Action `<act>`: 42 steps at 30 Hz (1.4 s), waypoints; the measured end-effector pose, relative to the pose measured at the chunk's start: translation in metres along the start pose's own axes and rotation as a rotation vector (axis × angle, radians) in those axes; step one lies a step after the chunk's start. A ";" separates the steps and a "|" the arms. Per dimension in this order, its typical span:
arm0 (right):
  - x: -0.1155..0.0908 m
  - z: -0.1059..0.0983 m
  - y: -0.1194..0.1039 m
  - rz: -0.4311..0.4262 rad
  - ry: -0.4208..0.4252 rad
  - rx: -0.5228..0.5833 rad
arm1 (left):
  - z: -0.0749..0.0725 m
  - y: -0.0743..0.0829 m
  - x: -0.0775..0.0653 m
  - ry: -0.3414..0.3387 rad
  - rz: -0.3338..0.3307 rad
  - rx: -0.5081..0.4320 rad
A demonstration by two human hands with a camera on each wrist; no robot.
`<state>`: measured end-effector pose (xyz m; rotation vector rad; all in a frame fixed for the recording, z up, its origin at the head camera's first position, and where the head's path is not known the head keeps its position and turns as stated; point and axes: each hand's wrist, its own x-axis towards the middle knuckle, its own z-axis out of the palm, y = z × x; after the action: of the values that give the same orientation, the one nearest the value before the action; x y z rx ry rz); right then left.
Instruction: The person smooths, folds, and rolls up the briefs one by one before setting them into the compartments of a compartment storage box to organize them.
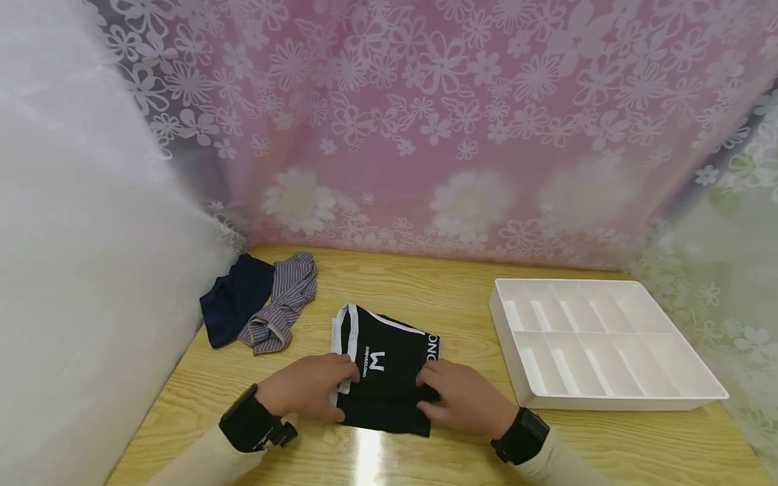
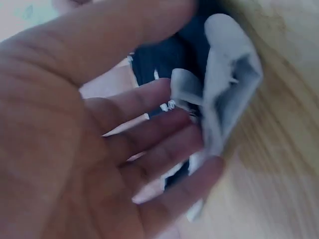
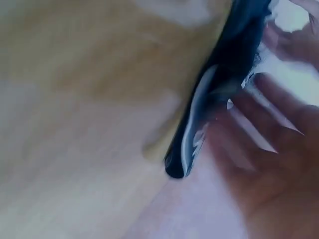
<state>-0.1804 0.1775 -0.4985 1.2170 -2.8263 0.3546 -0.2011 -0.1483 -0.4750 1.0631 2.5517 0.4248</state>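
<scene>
A folded pair of black boxer briefs (image 1: 392,378) with white trim, a white M-like logo and a lettered waistband lies on the table between both hands. My left hand (image 1: 310,385) touches its left, white-trimmed side; in the left wrist view the fingers (image 2: 164,144) reach fairly straight to the cloth, thumb apart. At the waistband side, my right hand (image 1: 464,395) touches the briefs with fingertips and thumb spread apart. The right wrist view is blurred, with loosely extended fingers (image 3: 269,124) beside the dark rolled edge of the briefs (image 3: 219,84).
A white divided tray (image 1: 608,333) with several compartments stands on the right of the wooden table (image 1: 401,277). At the back left lie a navy cloth garment (image 1: 237,300) and a striped garment (image 1: 282,300). A pink flowered curtain (image 1: 395,135) hangs behind, with pale sheets at both sides.
</scene>
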 end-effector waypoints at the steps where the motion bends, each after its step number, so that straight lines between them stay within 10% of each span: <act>1: -0.002 0.001 -0.004 0.025 -0.049 0.016 | 0.001 0.003 -0.001 -0.015 -0.009 0.010; 8: -0.005 0.002 -0.021 0.101 -0.198 -0.061 | 0.009 0.017 -0.004 0.086 0.031 0.149; 20: 0.000 0.012 -0.004 0.066 0.090 -0.106 | 0.023 0.026 -0.002 0.218 -0.003 0.185; 28: -0.002 0.003 -0.001 0.122 0.063 -0.059 | 0.030 0.018 0.005 0.381 0.056 0.260; 36: -0.006 -0.037 0.004 0.169 0.006 0.286 | -0.005 0.016 0.002 0.258 -0.007 -0.164; 42: 0.017 -0.055 0.025 0.273 -0.072 0.381 | -0.032 0.002 0.025 0.237 -0.073 -0.518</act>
<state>-0.2124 0.1943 -0.4480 0.8958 -3.0889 0.9152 -0.2293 -0.1332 -0.4507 0.7576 2.4492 1.1734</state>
